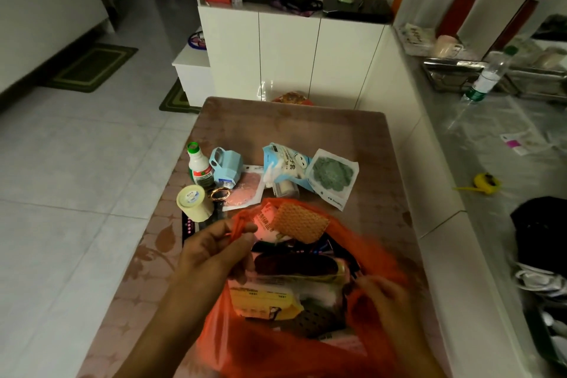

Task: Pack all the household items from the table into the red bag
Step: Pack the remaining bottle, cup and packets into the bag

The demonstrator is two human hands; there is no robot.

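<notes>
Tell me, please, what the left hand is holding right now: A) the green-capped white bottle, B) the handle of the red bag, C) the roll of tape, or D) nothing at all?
B: the left hand pinches the handle of the red bag between thumb and fingers.

Left hand (214, 242) pinches red bag (276, 344) rim, right hand (383, 301) grips opposite rim; bottle (199, 167) near bench (306, 126) left edge.

Right hand (380, 301) – blurred – red bag's (276, 347) base cropped.
</notes>
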